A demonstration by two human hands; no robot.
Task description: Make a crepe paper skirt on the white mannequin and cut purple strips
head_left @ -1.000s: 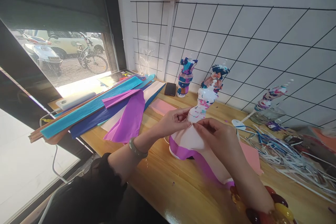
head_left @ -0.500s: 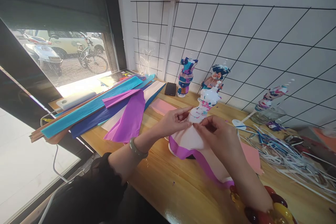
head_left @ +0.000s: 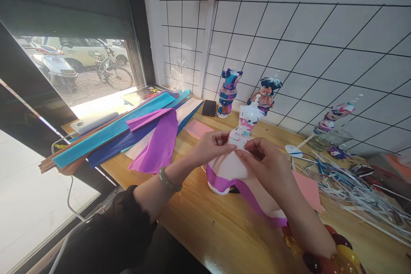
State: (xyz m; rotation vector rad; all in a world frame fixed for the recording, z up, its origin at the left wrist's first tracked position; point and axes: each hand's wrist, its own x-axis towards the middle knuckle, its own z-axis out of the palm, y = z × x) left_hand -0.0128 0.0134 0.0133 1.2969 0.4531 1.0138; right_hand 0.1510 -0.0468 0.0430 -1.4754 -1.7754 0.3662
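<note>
A small white dress-form mannequin [head_left: 248,115], dotted with pink and teal bits, stands on the table between my hands. Pale pink crepe paper with a purple border [head_left: 233,167] lies against its lower front like a skirt and trails off to the right under my wrist. My left hand [head_left: 213,147] pinches the paper's top edge at the form's left side. Close beside it, my right hand [head_left: 265,158] pinches the same edge at the front, thumb against fingers. The form's round white base [head_left: 218,189] shows below the border.
Strips of blue, purple and pink crepe paper [head_left: 157,141] lie at the left. A phone [head_left: 209,108], two dressed mannequins [head_left: 228,92] and a tilted one [head_left: 334,117] are at the back. Tangled paper strips [head_left: 340,188] and a pink sheet [head_left: 306,188] lie right.
The mannequin's top swung right, then tilted back to the left. Both hands keep pinching the paper at its waist, with the right fingers shifted slightly. The camera view has moved a little.
</note>
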